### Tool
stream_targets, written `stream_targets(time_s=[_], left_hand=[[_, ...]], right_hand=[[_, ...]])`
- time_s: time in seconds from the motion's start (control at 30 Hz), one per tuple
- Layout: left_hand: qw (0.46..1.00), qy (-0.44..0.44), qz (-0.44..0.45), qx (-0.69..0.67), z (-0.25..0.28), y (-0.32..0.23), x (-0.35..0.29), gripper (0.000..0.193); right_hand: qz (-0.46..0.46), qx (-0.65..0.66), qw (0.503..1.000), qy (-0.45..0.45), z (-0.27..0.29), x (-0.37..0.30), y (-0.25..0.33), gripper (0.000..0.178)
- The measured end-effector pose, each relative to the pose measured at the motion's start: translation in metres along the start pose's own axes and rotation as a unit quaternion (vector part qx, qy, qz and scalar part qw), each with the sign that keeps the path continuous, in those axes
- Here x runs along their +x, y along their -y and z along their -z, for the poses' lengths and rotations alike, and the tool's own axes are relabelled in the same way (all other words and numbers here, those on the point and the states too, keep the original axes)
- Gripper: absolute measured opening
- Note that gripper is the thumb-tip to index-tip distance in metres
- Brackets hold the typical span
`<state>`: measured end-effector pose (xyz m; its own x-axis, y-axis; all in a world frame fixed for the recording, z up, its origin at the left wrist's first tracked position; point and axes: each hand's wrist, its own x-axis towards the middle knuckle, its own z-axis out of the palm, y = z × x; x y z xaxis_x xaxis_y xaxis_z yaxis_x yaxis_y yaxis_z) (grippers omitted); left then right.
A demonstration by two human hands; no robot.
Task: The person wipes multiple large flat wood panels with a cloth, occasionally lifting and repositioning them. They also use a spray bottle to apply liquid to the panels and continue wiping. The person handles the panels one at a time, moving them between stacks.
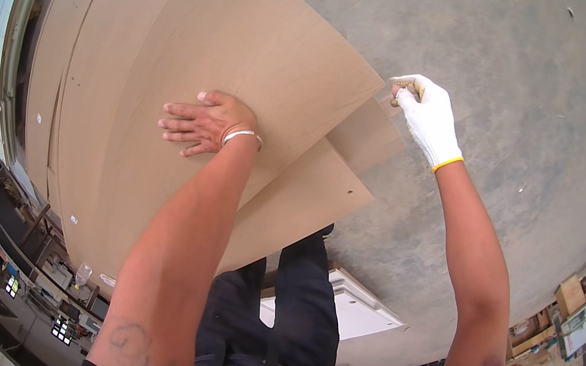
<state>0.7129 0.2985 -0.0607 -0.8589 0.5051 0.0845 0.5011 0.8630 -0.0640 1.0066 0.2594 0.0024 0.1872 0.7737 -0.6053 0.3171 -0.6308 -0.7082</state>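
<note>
My bare left hand [205,124] lies flat with spread fingers on the top light-brown wooden board [270,46]. A pale band circles that wrist. My right hand [424,116] wears a white work glove with a yellow cuff edge. Its fingers are curled together just beyond the right corner of the top board, and whatever they hold, if anything, is hidden. Beneath the top board lie more boards of the same colour, among them one with a small hole [329,197] at its corner and another [367,137] jutting out to the right.
More brown boards [55,63] overlap on the left. White panels [358,304] rest on the concrete floor [513,89] behind my legs. Long pale panels [10,55] are stacked at the far left. Shelving and wood pieces [571,295] line the lower right rim.
</note>
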Motion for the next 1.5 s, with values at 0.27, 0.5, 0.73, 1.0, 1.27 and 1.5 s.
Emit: stream_targets(time_s=[0.27,0.5,0.73,1.0,1.27,1.5], left_hand=[[1.0,-0.016,-0.008,0.009,-0.001,0.001,0.0,0.069],[1.0,-0.014,-0.007,0.003,-0.003,0.002,0.001,0.069],[1.0,-0.016,-0.003,-0.002,-0.005,0.003,0.001,0.069],[1.0,-0.021,-0.003,0.008,-0.006,0.002,0.002,0.068],[1.0,-0.018,-0.003,0.004,-0.004,0.001,0.001,0.069],[1.0,-0.006,-0.001,-0.007,-0.003,0.001,0.001,0.07]], right_hand=[[-0.01,-0.05,0.997,0.049,-0.002,0.016,0.009,0.022],[-0.023,-0.091,0.994,0.055,0.0,0.014,0.022,0.018],[0.027,-0.157,0.987,0.018,-0.008,0.014,0.02,0.016],[-0.053,0.034,0.998,0.008,-0.01,0.004,0.008,0.022],[-0.025,-0.042,0.998,0.037,-0.004,0.011,0.017,0.02],[0.004,-0.149,0.986,0.076,0.001,0.019,0.026,0.018]])
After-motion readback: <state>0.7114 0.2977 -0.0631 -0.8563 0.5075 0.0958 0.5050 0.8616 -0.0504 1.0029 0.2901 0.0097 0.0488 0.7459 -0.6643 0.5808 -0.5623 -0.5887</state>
